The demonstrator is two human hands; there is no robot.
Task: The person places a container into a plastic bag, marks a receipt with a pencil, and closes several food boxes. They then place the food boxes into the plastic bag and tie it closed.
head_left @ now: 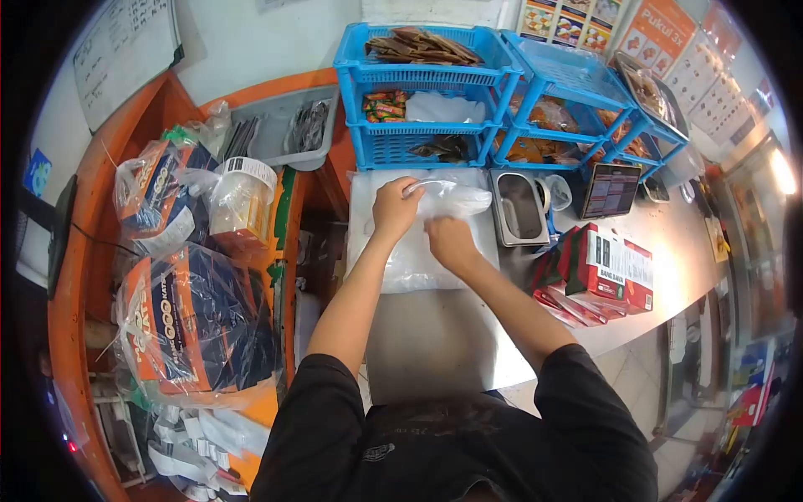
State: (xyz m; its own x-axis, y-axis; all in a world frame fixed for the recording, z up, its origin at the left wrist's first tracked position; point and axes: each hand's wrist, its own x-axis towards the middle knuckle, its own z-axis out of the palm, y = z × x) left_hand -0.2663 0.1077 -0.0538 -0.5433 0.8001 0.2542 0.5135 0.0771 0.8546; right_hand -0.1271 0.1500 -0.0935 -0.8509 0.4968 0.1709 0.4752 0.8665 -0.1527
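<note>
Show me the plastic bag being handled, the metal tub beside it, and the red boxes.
plastic bag point(456, 201), head view, its bunched top.
metal tub point(520, 209), head view, its inside.
red boxes point(604, 269), head view, white label side.

Person wears black short-sleeved T-shirt point(452, 443); sleeves end above elbows. Small pale printed logo on shirt front, left of centre. Forearms bare. No watch, rings or gloves visible.

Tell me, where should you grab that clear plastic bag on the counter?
Probably at its near, flatter end, coming from above. The plastic bag lies flat on the counter; the left hand and right hand already rest on it, and baskets crowd the far side.
</note>
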